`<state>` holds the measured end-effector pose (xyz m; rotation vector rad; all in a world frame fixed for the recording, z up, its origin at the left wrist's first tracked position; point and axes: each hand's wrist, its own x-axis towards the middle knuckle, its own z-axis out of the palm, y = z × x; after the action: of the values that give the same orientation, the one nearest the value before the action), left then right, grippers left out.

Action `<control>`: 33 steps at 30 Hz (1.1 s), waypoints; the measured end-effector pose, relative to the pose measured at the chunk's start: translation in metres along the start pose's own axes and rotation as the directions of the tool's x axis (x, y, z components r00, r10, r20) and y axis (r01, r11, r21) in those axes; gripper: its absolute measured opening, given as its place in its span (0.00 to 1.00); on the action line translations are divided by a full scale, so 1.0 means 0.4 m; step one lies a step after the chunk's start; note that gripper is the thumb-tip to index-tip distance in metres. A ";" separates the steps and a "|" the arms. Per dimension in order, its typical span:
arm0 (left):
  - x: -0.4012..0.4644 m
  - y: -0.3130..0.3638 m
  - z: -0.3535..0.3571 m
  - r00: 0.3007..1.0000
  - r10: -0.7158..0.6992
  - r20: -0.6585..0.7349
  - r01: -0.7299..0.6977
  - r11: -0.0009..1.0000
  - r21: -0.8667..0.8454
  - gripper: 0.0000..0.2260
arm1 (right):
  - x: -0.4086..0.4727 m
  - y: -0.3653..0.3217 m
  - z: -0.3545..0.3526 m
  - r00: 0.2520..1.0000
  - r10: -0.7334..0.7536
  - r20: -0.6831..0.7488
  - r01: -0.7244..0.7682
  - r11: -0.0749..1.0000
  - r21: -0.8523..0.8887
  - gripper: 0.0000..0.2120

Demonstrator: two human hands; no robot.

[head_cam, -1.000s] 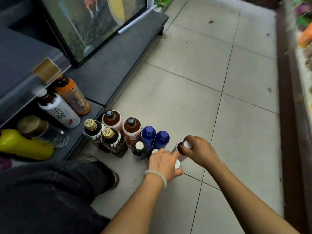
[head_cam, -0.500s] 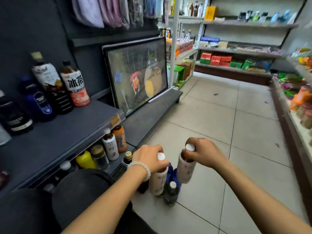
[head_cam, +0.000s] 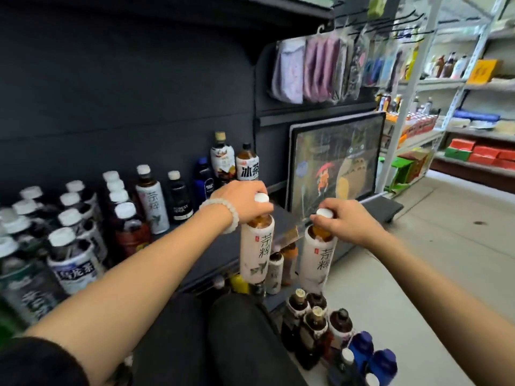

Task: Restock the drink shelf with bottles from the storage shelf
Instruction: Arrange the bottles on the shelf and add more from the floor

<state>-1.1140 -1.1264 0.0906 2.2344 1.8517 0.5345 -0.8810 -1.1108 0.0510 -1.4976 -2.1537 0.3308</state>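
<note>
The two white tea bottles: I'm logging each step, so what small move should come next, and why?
Probably carry both forward and left to the shelf. Each hand, left and right, holds a white tea bottle by the cap, left bottle, right bottle, hanging in the air beside the shelf edge, and a matching bottle already stands there.

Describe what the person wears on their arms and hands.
The left hand has a bracelet of pale, whitish round beads at the wrist, and a dark sleeve is pushed up the left arm. The right hand and forearm are bare: no glove, watch or ring visible.
</note>
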 end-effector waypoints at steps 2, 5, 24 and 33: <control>0.015 -0.057 -0.064 0.999 -0.050 0.003 0.050 0.999 0.022 0.07 | 0.066 -0.046 0.022 0.998 -0.052 0.021 0.052 0.999 0.011 0.10; 0.043 -0.148 -0.150 0.993 -0.117 0.013 0.116 0.991 0.062 0.04 | 0.158 -0.117 0.053 0.992 -0.118 0.044 0.117 0.993 0.022 0.09; 0.137 -0.531 -0.223 0.932 -0.364 0.010 0.361 0.928 0.093 0.03 | 0.393 -0.434 0.322 0.914 -0.350 0.205 0.283 0.912 0.298 0.10; 0.156 -0.605 -0.191 0.931 -0.359 0.061 0.352 0.931 0.097 0.01 | 0.393 -0.475 0.403 0.913 -0.337 0.231 0.245 0.905 0.349 0.12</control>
<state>-1.3539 -1.0228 0.0809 1.8657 2.2036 0.3044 -1.1619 -1.0225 0.0422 -0.9757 -2.3707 0.7816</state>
